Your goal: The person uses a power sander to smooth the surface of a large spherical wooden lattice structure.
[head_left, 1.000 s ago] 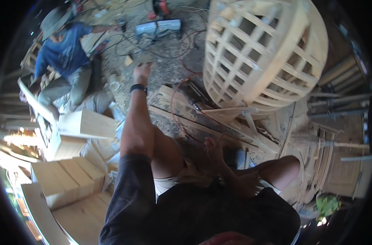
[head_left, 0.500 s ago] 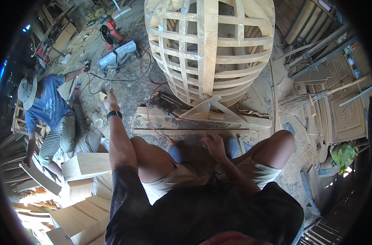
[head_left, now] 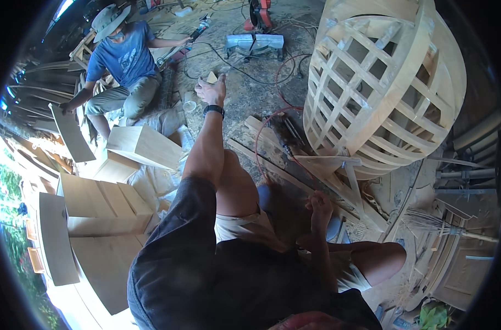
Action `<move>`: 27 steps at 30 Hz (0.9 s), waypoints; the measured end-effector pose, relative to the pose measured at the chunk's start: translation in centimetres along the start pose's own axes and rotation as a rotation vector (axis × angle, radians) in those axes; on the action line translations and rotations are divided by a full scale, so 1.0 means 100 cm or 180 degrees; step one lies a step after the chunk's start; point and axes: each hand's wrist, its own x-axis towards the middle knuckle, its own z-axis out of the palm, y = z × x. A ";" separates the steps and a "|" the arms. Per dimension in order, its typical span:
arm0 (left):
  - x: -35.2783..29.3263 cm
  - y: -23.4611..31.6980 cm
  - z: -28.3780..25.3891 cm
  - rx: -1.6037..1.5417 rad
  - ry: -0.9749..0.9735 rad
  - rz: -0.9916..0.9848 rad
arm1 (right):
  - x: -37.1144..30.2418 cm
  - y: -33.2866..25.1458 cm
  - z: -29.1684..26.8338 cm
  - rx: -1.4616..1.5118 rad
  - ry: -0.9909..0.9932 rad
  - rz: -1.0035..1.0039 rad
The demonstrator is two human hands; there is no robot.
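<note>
My left hand (head_left: 211,92), with a dark band at its wrist, reaches out forward and left, its fingers apart. Just beyond the fingers shows a small pale wood piece (head_left: 212,77); it seems to lie on the floor, though I cannot tell if they touch. My right hand (head_left: 320,208) is closed above my lap, fingers curled together; whatever they hold, if anything, is hidden. Ahead to the right stands a large rounded lattice frame of pale wood (head_left: 366,104). A wooden brace (head_left: 352,181) and a long thin strip (head_left: 272,165) lie at its foot.
At left a crouching person (head_left: 124,66) in a hat holds a curved board (head_left: 72,135) and a power tool (head_left: 200,27). Wooden boxes (head_left: 143,146) stand left of me. A red-and-silver saw (head_left: 255,41), a red hose (head_left: 257,143), a cup (head_left: 190,105) and a broom (head_left: 432,223) lie around.
My view has swung left, so the lattice frame sits farther right. My left hand's fingers have spread. The right hand stays closed over my lap. The other person's tool arm has shifted.
</note>
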 end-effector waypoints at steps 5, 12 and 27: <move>0.018 -0.015 -0.015 0.0152 0.0200 0.0219 | -0.001 -0.004 0.003 -0.0087 -0.0030 0.0018; 0.073 -0.033 -0.014 0.0581 0.0287 0.1045 | -0.002 -0.013 0.000 -0.0271 -0.0062 -0.0050; 0.090 -0.044 0.026 0.0520 0.0693 0.2040 | 0.002 -0.019 -0.004 -0.0555 0.0092 0.0029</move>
